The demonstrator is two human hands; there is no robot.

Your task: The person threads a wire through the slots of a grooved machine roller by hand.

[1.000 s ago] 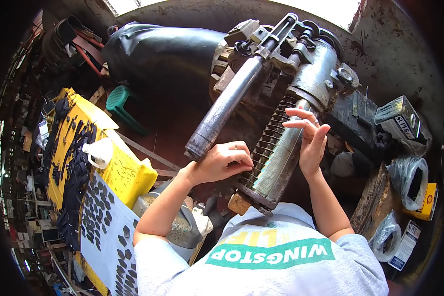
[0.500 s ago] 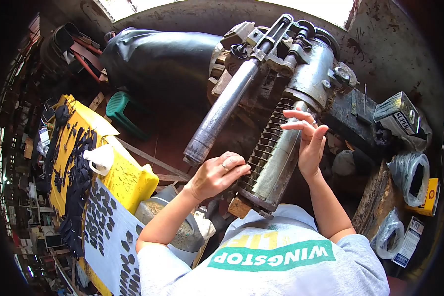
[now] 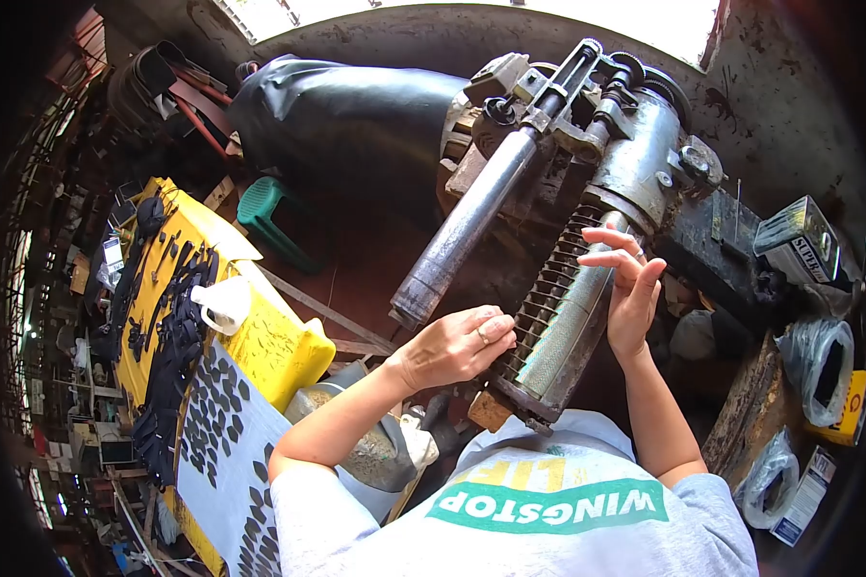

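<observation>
A metal machine (image 3: 635, 154) with gears at its far end extends toward my body. Its near part has a row of dark ringed discs (image 3: 551, 293) beside a textured metal roller (image 3: 560, 332). My left hand (image 3: 460, 348) is at the left edge of the discs, low down, with its fingers pressed together. Whatever they may hold is hidden. Above the roller's upper right side, my right hand (image 3: 630, 288) has its fingers apart and holds nothing. A second, smooth metal cylinder (image 3: 467, 226) juts out on the left.
A yellow surface (image 3: 284, 346) at left carries dark strips (image 3: 168, 356), a white jug (image 3: 225, 304) and a pale sheet (image 3: 231, 471) with many dark cut pieces. Behind it stands a green stool (image 3: 265, 212). Plastic-wrapped rolls (image 3: 818, 370) and a box (image 3: 797, 236) sit at right.
The whole view has shifted, so everything appears farther right and slightly lower. Both hands keep nearly the same places on the machine, the left still pinched and the right still spread.
</observation>
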